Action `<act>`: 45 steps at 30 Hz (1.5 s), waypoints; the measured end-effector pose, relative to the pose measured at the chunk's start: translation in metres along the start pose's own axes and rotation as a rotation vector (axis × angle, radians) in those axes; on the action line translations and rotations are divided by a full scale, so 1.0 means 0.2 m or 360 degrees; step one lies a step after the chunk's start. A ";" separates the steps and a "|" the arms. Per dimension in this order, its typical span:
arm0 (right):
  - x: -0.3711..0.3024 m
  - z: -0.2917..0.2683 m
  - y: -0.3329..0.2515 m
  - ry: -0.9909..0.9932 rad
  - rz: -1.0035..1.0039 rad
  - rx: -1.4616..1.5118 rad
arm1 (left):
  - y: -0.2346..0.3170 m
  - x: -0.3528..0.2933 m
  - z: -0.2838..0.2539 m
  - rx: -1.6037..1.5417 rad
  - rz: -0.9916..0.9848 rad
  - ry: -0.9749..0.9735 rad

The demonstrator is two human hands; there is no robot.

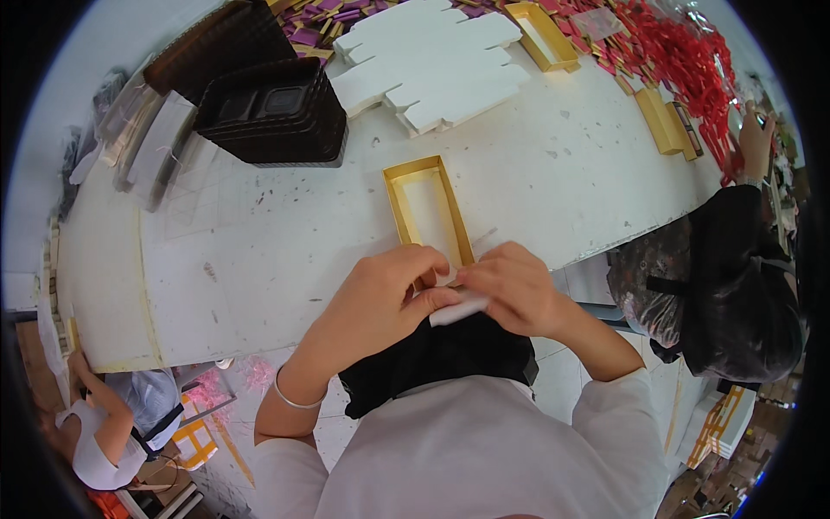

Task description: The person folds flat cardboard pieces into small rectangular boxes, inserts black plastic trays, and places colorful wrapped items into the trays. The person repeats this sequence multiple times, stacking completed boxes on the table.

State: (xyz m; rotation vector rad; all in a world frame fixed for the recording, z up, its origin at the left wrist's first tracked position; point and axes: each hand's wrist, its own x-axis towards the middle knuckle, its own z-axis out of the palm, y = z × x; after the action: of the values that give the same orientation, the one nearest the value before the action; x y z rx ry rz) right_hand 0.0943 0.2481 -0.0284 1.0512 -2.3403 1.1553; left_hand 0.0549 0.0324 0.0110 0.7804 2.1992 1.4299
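Note:
A shallow open cardboard box [458,232] with gold walls and a white floor lies on the table in front of me, its long side pointing away from me. At its near end my left hand [380,298] is closed, thumb and fingers pinching the end wall. My right hand [517,290] grips the same end from the other side, fingers bent close to the left thumb. Between the hands a white flap [458,310] sticks out over the table's edge. My fingers hide most of the box's near end.
Beyond lie a stack of flat white card blanks [432,65], nested black plastic trays [268,117] and another gold box [543,36]. Red ribbons [692,69] heap at the far right near a gold box [659,121]. Co-workers sit at both sides, one in black [735,285].

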 end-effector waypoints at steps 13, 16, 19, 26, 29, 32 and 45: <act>0.06 0.09 -0.09 0.0209 0.0386 -0.0076 | -0.05 0.00 0.05 -0.0030 0.0233 0.0213; 0.05 0.09 -0.07 0.0164 -0.0057 -0.0688 | -0.03 0.00 0.04 0.0109 0.0191 0.0193; 0.08 0.06 -0.08 -0.0047 -0.0047 -0.0810 | -0.03 -0.04 0.08 0.0385 0.0299 0.0364; 0.13 0.01 -0.09 -0.0419 0.0215 -0.0599 | -0.05 -0.04 0.12 0.0952 0.0479 0.0432; 0.16 -0.02 -0.09 -0.0654 0.0400 -0.0418 | -0.01 -0.03 0.09 0.0833 0.0212 0.0187; 0.24 -0.06 -0.09 -0.0958 0.0521 -0.0418 | 0.01 -0.01 0.05 0.0841 0.0061 0.0003; 0.29 -0.29 0.10 -0.0994 0.0071 -0.0432 | -0.05 0.14 -0.26 0.1080 0.0470 -0.0036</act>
State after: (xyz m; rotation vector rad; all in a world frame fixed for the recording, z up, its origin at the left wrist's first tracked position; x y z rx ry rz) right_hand 0.0384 0.2741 0.0286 1.4085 -2.8874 0.5319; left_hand 0.0007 0.0117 0.0216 1.3763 2.6548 0.7462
